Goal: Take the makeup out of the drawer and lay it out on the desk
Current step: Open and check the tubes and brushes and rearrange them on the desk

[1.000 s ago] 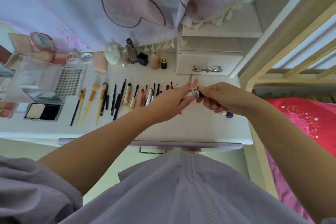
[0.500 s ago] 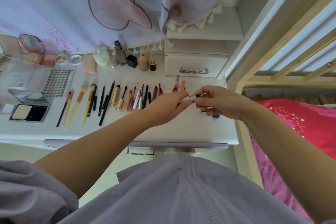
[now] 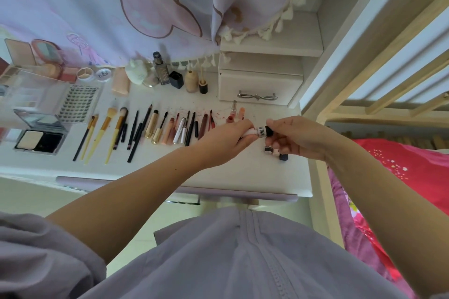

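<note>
A: Which step is this?

B: Late in the laying-out, I'd judge. The counter (image 3: 243, 172) already carries a long row of makeup — brushes (image 3: 107, 128), pencils, slim tubes (image 3: 179, 128) — with compacts (image 3: 40, 139) and small bottles (image 3: 192, 81) behind them. Both hands hover above its right end with one small tube (image 3: 263, 131) between them.

A: How do they hold it?

B: The left hand (image 3: 230, 141) curls its fingers round the pale end; the right hand (image 3: 296, 137) pinches the dark end, which has a lettered white band. The tube lies roughly level, clear of the surface. Whether they are pressing a cap on or merely turning it over, I cannot tell.

A: And the drawer?

B: Only an edge shows below the counter's front lip; its contents are hidden. The small drawer (image 3: 260, 86) at the back is closed.

A: The next move?

B: Probably setting this tube down — there is bare space to the right of the red-stained lip items (image 3: 230, 118). Two or three short pieces (image 3: 275, 153) lie just under the right hand, so the tube wants placing beside them without knocking them, parallel with the row
</note>
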### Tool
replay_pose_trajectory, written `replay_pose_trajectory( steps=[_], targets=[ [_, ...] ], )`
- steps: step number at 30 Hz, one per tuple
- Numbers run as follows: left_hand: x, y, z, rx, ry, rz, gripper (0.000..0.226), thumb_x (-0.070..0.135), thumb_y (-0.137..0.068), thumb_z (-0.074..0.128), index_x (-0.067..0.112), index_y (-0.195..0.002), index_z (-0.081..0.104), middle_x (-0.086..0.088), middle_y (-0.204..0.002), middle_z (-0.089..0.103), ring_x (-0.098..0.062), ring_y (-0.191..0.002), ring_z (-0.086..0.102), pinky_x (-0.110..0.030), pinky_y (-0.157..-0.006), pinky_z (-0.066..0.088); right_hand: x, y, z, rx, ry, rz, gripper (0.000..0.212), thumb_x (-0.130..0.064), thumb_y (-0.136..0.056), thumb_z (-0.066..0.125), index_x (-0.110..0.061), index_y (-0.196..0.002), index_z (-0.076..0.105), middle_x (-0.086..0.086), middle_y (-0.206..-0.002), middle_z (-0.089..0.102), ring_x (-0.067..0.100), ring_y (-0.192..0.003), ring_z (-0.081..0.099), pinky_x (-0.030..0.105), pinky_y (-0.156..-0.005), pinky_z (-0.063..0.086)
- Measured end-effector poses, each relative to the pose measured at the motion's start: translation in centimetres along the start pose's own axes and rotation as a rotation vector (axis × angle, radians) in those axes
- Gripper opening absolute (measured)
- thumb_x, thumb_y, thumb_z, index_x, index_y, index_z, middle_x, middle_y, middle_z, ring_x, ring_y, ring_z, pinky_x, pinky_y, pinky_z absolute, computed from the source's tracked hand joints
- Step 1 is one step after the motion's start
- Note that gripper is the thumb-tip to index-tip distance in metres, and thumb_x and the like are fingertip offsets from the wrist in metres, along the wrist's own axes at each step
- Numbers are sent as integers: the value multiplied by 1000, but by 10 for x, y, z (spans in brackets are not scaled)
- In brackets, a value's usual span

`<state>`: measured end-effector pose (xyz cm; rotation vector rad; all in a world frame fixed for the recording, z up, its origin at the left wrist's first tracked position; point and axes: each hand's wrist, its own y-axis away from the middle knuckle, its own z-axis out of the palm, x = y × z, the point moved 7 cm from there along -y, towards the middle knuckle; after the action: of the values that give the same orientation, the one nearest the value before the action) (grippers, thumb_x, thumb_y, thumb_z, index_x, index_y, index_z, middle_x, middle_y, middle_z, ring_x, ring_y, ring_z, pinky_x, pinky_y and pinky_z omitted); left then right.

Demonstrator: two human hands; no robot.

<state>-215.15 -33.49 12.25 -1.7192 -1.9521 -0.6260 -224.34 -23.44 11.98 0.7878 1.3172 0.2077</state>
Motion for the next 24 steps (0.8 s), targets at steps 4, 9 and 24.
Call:
replay_pose_trajectory(
  steps=[4,9,24],
  targets=[
    [-2,0,4,-36,-26,-4,22,39,-98,36,20,-103,47,14,-71,44,-7,-62,48,-30,-56,41,-3,0,1,-65,117,-57,15,-18,-87,64,-12,-101,67,1,-83,69,7,-69,62,19,-61,50],
    [0,1,5,-32,-29,-4,27,40,-98,35,18,-108,48,14,-73,45,-13,-66,51,-36,-62,48,-1,-2,-1,-29,135,35,35,-41,-89,55,-8,-94,66,4,-73,69,8,-54,56,17,-49,46],
    [-68,16,23,1,326,-378,23,31,-97,45,18,-115,46,4,-102,64,-9,-88,59,-28,-80,50,26,-28,-24,128,182,44,13,-11,-95,52,-8,-109,53,9,-100,69,15,-88,70,25,-64,57]
  ],
)
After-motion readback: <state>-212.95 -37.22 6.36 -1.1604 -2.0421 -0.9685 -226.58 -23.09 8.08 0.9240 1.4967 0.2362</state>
